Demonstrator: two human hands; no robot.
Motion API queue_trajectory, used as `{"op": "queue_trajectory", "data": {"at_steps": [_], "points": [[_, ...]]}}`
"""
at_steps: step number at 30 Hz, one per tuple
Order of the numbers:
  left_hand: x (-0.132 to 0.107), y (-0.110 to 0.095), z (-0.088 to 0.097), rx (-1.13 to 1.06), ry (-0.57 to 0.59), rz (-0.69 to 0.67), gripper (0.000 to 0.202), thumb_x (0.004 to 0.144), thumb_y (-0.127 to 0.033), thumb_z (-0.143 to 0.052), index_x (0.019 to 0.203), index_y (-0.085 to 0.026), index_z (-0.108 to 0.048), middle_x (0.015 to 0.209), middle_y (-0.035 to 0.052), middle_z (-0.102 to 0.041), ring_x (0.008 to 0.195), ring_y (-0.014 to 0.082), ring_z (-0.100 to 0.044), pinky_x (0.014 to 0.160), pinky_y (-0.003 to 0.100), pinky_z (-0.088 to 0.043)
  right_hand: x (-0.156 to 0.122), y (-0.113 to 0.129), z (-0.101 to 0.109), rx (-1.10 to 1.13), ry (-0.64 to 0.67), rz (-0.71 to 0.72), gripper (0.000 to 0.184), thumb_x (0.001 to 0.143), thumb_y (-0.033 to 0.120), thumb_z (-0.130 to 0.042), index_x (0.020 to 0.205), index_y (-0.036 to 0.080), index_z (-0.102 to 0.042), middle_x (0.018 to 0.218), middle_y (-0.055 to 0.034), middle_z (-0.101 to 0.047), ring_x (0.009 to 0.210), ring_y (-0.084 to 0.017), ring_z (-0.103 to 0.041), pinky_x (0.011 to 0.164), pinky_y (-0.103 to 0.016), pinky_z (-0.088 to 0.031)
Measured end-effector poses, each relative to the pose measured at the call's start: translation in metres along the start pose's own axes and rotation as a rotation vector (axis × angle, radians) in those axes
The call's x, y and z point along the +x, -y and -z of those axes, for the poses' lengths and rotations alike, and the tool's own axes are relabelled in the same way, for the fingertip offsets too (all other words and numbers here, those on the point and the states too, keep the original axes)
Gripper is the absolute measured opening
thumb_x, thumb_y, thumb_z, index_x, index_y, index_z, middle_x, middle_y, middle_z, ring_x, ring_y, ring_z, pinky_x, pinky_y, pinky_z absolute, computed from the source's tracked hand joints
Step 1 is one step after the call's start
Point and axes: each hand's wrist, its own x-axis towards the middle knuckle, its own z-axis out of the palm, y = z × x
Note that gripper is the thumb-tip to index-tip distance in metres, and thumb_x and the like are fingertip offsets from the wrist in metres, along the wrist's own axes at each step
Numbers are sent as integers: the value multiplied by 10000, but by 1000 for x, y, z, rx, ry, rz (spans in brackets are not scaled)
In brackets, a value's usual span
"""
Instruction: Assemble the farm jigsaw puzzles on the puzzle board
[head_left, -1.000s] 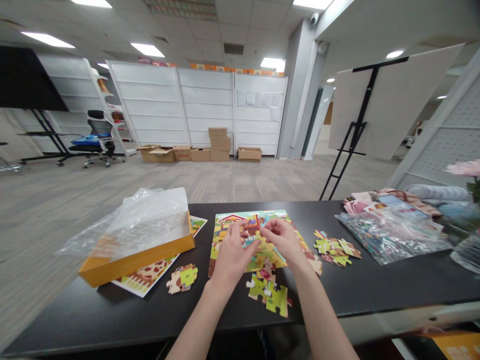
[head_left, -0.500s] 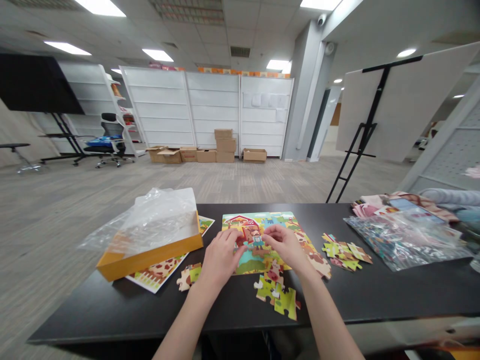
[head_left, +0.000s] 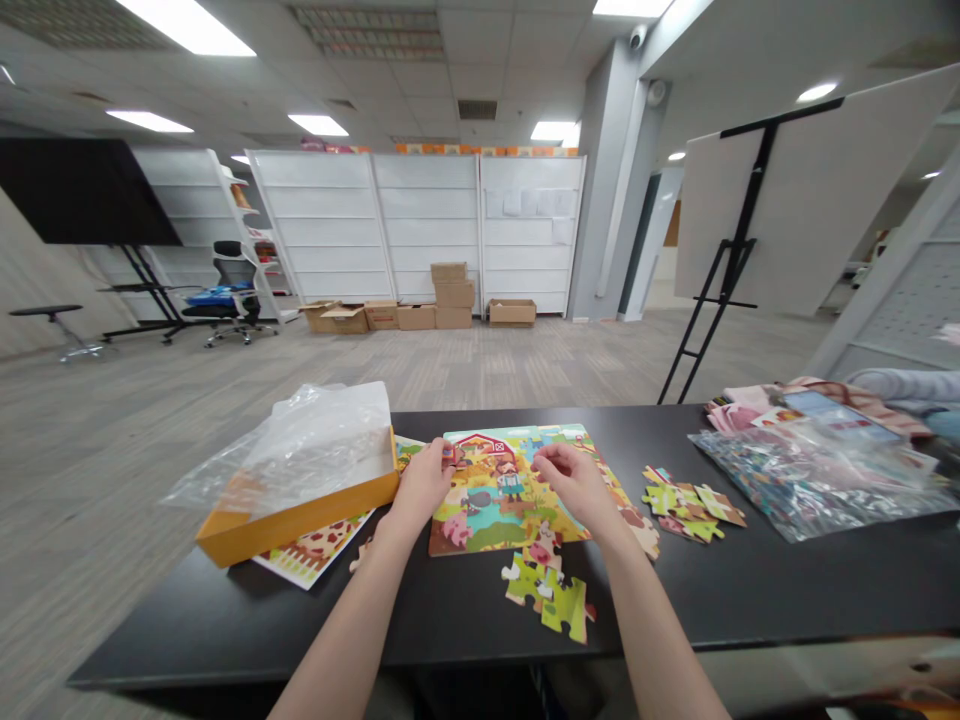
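The one head-worn camera is looking forward and down from close above the near edge of the black table (head_left: 750, 590), also taking in the open room beyond it.

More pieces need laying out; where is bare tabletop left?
Bare black table lies along the front edge, right of the loose front pieces and nearer than the clear bag; also front left, before the yellow box. The middle is crowded: puzzle, left hand, right hand, scattered pieces.

An orange box (head_left: 300, 522) under crumpled plastic (head_left: 319, 440) sits near the table's (head_left: 750, 590) left edge; a clear bag (head_left: 817, 480) lies at its right edge.
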Motion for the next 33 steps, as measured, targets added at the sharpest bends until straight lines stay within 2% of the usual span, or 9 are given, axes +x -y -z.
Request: {"op": "queue_trajectory", "data": {"at_steps": [6, 10, 14, 18, 24, 28, 33], "points": [[6, 16, -5, -161, 4, -1, 489, 813, -188, -661, 1262, -191, -467, 1214, 129, -680, 1143, 262, -663, 993, 402, -505, 1, -2, 6, 15, 13, 23, 202, 784, 386, -689, 835, 193, -660, 788, -38, -709, 736, -189, -658, 683, -309, -500], [4, 20, -7, -238, -3, 3, 579, 776, -210, -708, 1290, -182, -442, 1253, 150, -659, 1208, 271, -632, 1017, 417, -502, -2, -2, 10, 20, 4, -5, 220, 786, 405, -691, 832, 192, -664, 758, -31, -697, 707, -184, -645, 641, -299, -485], [4, 15, -5, -221, 1, -21, 464, 794, -155, -660, 1223, -193, -488, 1252, 131, -664, 1149, 254, -665, 1015, 414, -505, -5, 0, 12, 17, -1, -10, 229, 791, 417, -684, 831, 192, -670, 743, -32, -693, 698, -187, -639, 637, -304, -483], [4, 6, -2, -115, 0, -87, 343, 814, -138, -624, 1145, -189, -553, 1179, 118, -689, 1116, 265, -665, 1007, 422, -495, -8, 3, 10, 1, 11, 5, 208, 795, 405, -672, 827, 200, -667, 769, -38, -705, 733, -197, -656, 690, -324, -503], [6, -2, -8, -47, 39, -182, 259, 850, -194, -608, 1108, -213, -606, 1130, 89, -698, 1076, 254, -654, 983, 392, -496, -9, 0, 8, -6, 27, 15, 173, 818, 383, -650, 827, 210, -661, 803, -38, -716, 744, -195, -667, 719, -331, -513], [6, -2, -12, 39, 69, -172, 222, 891, -255, -598, 1103, -197, -628, 1167, 112, -695, 1119, 272, -635, 1002, 391, -474, -8, -5, 7, -32, 40, 31, 182, 838, 386, -636, 848, 206, -660, 815, -38, -716, 766, -197, -672, 718, -327, -507], [3, -5, -6, 110, 83, -157, 237, 914, -304, -587, 1118, -200, -647, 1134, 115, -714, 1101, 286, -630, 979, 395, -470, -8, -7, 8, -72, 46, 41, 181, 848, 381, -626, 861, 204, -662, 846, -46, -722, 800, -206, -685, 734, -331, -511]]}}
